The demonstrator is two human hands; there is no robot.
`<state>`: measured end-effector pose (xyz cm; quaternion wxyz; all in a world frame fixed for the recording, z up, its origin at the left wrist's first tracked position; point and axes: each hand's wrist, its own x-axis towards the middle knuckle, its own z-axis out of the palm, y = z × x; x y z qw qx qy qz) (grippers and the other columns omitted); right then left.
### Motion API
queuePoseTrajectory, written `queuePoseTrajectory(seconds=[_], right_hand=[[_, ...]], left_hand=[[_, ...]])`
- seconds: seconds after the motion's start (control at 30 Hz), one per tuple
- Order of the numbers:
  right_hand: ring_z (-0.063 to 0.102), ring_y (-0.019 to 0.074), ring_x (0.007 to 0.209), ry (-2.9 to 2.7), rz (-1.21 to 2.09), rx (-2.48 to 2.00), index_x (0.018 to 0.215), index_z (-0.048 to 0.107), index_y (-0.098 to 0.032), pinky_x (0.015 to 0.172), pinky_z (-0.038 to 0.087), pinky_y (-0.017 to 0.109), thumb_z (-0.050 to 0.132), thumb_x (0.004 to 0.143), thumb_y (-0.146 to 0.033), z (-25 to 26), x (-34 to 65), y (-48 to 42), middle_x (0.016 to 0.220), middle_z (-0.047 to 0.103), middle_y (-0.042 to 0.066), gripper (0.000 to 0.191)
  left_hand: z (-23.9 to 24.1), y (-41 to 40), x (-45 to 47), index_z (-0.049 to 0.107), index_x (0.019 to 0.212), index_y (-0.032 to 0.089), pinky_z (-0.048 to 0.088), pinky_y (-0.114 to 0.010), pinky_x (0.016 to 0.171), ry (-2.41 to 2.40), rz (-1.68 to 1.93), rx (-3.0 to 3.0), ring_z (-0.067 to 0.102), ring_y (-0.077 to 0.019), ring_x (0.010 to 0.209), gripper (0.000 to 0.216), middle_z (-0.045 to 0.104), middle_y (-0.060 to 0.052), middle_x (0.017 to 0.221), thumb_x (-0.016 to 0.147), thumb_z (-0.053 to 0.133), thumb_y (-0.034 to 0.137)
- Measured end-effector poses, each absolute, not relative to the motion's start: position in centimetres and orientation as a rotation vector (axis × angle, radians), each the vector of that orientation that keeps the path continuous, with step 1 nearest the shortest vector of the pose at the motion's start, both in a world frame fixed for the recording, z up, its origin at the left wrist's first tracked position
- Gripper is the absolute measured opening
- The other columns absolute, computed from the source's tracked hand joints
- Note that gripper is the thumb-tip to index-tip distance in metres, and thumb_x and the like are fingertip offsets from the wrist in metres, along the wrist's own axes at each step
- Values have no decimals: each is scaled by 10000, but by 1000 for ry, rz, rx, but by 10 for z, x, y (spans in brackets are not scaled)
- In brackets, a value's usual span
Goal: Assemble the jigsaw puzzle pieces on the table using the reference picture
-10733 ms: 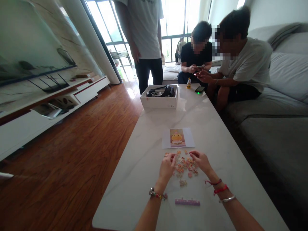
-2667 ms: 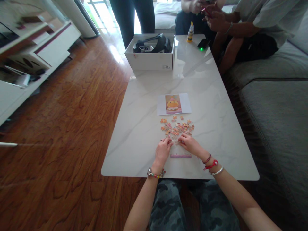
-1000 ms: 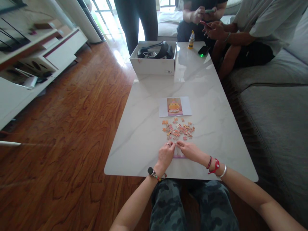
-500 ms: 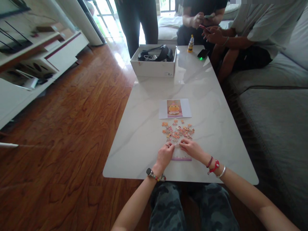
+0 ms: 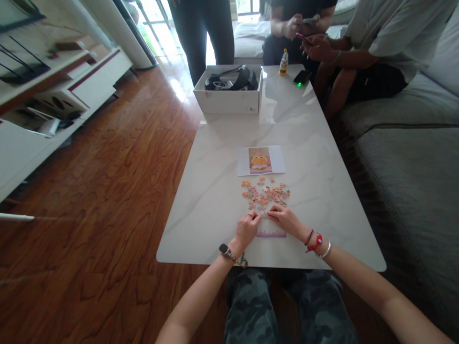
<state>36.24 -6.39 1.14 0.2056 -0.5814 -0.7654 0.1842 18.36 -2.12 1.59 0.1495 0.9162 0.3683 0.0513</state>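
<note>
My left hand [image 5: 248, 227] is closed in a pinch, its fingertips close to those of my right hand [image 5: 284, 218], which pinches too. A small pale puzzle piece [image 5: 264, 215] shows between them; the fingers hide most of it. Just beyond my fingertips lies a loose pile of orange and pink puzzle pieces [image 5: 265, 195]. Below my hands a joined purple strip of puzzle pieces [image 5: 271, 234] lies flat on the table. Past the pile rests a paper sheet with a printed picture [image 5: 260, 161] of a yellow-orange figure.
The white marble-patterned table [image 5: 208, 191] bears a white box [image 5: 226, 102] with a black headset [image 5: 233, 80], a yellow-capped bottle [image 5: 283, 63] and a black device [image 5: 301, 77] with a green light. Two people with phones sit at the back right beside a grey sofa [image 5: 412, 162]; another person stands behind the box.
The view has shifted very slightly. Both hands stay pinched together at nearly the same place, with small shifts of the wrists; the pile and sheet lie as before.
</note>
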Motion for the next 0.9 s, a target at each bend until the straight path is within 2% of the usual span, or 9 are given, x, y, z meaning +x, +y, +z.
queuePoseTrajectory(seconds=[0.2, 0.43, 0.6, 0.73, 0.9], right_hand=[[529, 123, 736, -2079, 500, -1677, 821, 599, -155, 681, 451, 246, 452, 809, -216, 13, 359, -70, 808, 533, 49, 159], [545, 146, 835, -2055, 535, -1686, 855, 583, -167, 739, 458, 281, 511, 766, -185, 10, 366, -73, 933, 531, 65, 116], [548, 156, 874, -2035, 554, -1659, 937, 562, -170, 774, 457, 304, 510, 758, -160, 7, 373, -73, 989, 535, 77, 186], [546, 159, 887, -2005, 569, -1651, 990, 539, -178, 779, 458, 315, 477, 767, -133, 9, 374, -71, 987, 549, 75, 236], [554, 156, 845, -1961, 608, -1660, 1035, 509, -180, 741, 466, 311, 463, 763, -116, 11, 375, -67, 939, 573, 66, 284]], left_hand=[[14, -20, 185, 504, 1033, 239, 420, -201, 681, 1180, 205, 2512, 534, -114, 791, 239, 560, -21, 875, 820, 396, 228], [14, -20, 189, 413, 1139, 231, 427, -230, 760, 1202, 309, 2368, 541, -116, 861, 364, 583, -18, 922, 780, 472, 219], [14, -14, 184, 362, 1180, 235, 446, -231, 731, 1141, 373, 2252, 548, -93, 748, 443, 582, -7, 933, 761, 484, 160], [16, -11, 182, 416, 1139, 235, 452, -235, 731, 1128, 373, 2268, 547, -97, 768, 393, 553, -22, 973, 759, 477, 155], [20, -13, 187, 534, 960, 227, 439, -228, 745, 1118, 315, 2353, 537, -114, 849, 200, 524, -33, 985, 779, 455, 201]])
